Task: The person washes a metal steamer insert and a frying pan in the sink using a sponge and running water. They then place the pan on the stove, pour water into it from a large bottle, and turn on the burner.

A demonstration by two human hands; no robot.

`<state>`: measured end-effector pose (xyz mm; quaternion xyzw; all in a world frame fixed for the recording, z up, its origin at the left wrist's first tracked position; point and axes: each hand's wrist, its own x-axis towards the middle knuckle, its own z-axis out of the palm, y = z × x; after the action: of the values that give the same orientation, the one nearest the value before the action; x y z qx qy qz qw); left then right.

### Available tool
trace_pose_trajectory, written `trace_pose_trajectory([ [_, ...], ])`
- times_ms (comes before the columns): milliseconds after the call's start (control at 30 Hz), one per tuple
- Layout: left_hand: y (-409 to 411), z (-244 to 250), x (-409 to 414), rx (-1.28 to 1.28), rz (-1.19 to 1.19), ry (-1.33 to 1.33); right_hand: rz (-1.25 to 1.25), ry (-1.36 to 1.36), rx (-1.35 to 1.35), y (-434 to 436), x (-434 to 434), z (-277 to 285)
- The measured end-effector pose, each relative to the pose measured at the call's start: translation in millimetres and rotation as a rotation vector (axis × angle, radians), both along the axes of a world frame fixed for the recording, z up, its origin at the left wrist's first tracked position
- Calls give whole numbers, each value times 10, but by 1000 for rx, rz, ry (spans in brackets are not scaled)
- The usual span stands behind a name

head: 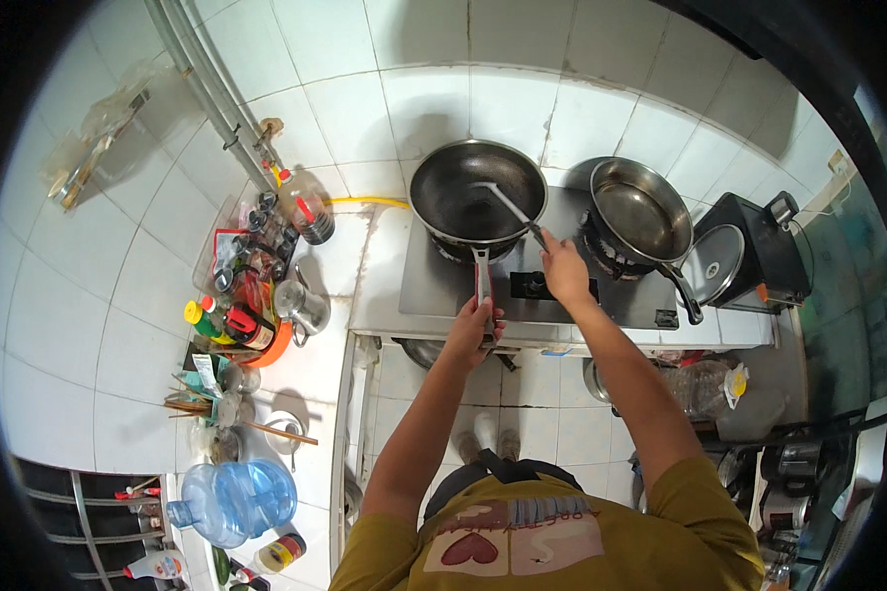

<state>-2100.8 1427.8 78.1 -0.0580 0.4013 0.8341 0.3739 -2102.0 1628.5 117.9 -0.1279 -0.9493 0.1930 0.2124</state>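
Note:
A dark wok [458,193] with a finely patterned inside stands over the left burner of a steel gas stove [443,288]. My left hand [475,330] is closed around the wok's long handle [482,270]. In my right hand [565,270] is the dark grip of a spatula [512,207], which slants down to the left into the wok. The spatula's pale metal end lies over the wok's middle; I cannot make out any food there. Right of my right hand, a stainless steel frying pan [639,210] rests on the other burner, its black handle [681,292] pointing toward me.
A pot lid [713,262] leans against a black box-like appliance [758,251] on the right. Along the left counter stand an oil bottle [307,210], a metal pitcher [303,306], an orange basket [273,351] of sauce bottles and a large blue water jug [236,502]. A yellow hose [366,200] runs behind the stove.

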Motion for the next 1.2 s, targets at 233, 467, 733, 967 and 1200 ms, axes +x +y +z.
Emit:
trace_pose_trajectory([
  [233, -64, 134, 113, -150, -49, 40, -64, -155, 86, -206, 75, -187],
  [467, -133, 95, 192, -109, -120, 33, 9, -47, -62, -258, 390, 211],
  [733, -272, 70, 281, -34, -120, 26, 430, -653, -738, 167, 1933, -534],
  [967, -396, -13, 482, -61, -14, -66, -145, -813, -1043, 456, 2887, -1420],
  [1200, -1341, -1060, 1115, -28, 63, -145, 53, -853, -444, 636, 2484, -1401],
])
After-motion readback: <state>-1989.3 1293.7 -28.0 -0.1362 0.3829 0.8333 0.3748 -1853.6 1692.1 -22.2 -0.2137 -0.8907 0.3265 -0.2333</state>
